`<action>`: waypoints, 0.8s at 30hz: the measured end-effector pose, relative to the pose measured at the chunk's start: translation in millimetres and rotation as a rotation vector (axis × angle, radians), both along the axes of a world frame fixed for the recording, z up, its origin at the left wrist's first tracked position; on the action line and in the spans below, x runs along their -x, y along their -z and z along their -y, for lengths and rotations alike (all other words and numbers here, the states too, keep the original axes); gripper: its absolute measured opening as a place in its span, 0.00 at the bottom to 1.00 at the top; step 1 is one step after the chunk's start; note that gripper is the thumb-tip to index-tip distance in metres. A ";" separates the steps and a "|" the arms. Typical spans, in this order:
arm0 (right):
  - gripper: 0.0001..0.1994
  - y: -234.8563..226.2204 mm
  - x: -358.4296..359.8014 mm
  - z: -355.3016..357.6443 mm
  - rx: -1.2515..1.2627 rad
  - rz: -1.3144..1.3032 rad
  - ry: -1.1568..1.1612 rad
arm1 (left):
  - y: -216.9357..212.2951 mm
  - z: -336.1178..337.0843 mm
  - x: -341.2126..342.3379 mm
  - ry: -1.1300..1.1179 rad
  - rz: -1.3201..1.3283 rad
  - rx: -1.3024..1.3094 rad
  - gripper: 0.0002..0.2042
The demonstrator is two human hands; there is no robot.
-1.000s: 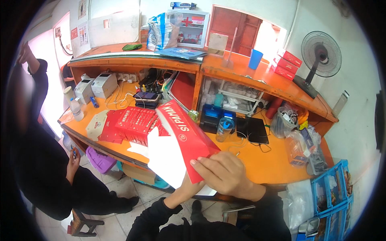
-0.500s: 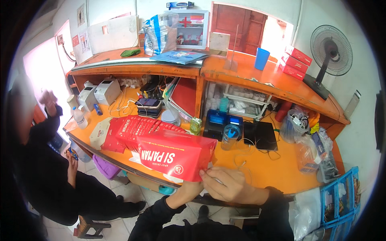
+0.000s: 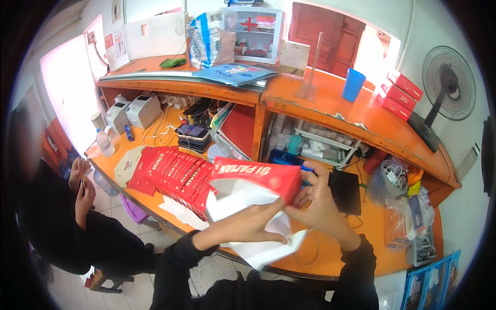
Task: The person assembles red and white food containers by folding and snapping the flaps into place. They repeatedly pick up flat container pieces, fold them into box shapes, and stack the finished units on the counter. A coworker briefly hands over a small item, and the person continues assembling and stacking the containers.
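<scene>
I hold a long red cardboard box (image 3: 257,176) with a white inside over the orange desk (image 3: 336,248). My left hand (image 3: 256,222) grips its lower white flap from below. My right hand (image 3: 319,199) clasps the box's right end, fingers wrapped around the edge. To the left of the box, a fanned row of flat red box blanks (image 3: 173,173) lies on the desk.
A person in black (image 3: 67,222) sits at the left, hands raised. On the desk stand a water bottle (image 3: 105,142), white printers (image 3: 134,110), a black tablet (image 3: 345,191) and bagged items (image 3: 395,181). The upper counter carries a blue cup (image 3: 354,84), red boxes (image 3: 400,93) and a fan (image 3: 447,82).
The red box has swung from lying tilted toward me to a level position held higher. My right hand moved from its lower corner to its right end. The camera view shifted.
</scene>
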State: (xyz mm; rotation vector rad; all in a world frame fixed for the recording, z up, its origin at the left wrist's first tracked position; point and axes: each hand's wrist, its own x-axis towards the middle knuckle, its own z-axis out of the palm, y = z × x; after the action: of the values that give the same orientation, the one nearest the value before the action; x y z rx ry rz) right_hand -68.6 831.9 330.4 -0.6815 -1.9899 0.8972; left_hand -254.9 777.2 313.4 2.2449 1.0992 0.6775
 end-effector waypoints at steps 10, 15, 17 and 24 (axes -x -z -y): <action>0.36 111.1 -38.5 -26.0 1.154 0.295 -0.372 | 104.8 5.8 81.7 -0.132 0.485 0.796 0.27; 0.27 165.5 -37.0 27.4 1.527 0.012 -0.272 | 170.4 56.1 97.6 -0.062 0.817 1.043 0.20; 0.25 172.6 -30.8 35.1 1.554 -0.001 -0.300 | 172.5 56.5 110.8 -0.021 0.738 1.032 0.18; 0.19 184.8 14.2 -11.6 0.515 0.568 -0.035 | 123.4 31.8 113.0 -0.087 0.511 0.410 0.18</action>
State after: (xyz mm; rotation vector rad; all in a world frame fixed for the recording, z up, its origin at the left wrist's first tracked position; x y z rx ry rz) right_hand -82.9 843.5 145.6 -1.3109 -2.2710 1.3730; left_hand -367.9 745.4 190.0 1.5685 0.9703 0.9041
